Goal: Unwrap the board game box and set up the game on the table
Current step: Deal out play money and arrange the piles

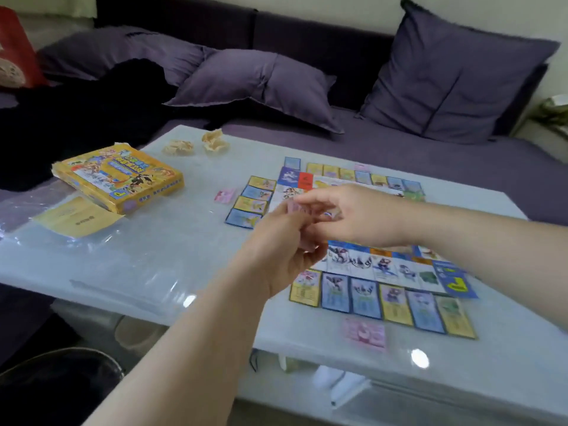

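The game board [381,262] lies flat on the glass table [184,241], ringed by rows of blue and yellow cards [381,299]. Both hands meet above the board's left part. My left hand [276,256] grips a small stack of pink cards [296,209]. My right hand [353,215] pinches the same stack from the right. The yellow game box [120,176] rests at the table's far left. A pink card pile [365,333] lies near the front edge, and another pink card [226,195] sits left of the board.
Clear plastic wrap [92,256] and a yellow leaflet [76,218] spread over the table's left side. Two crumpled paper bits [196,144] sit at the far edge. A purple sofa with cushions [445,78] stands behind the table.
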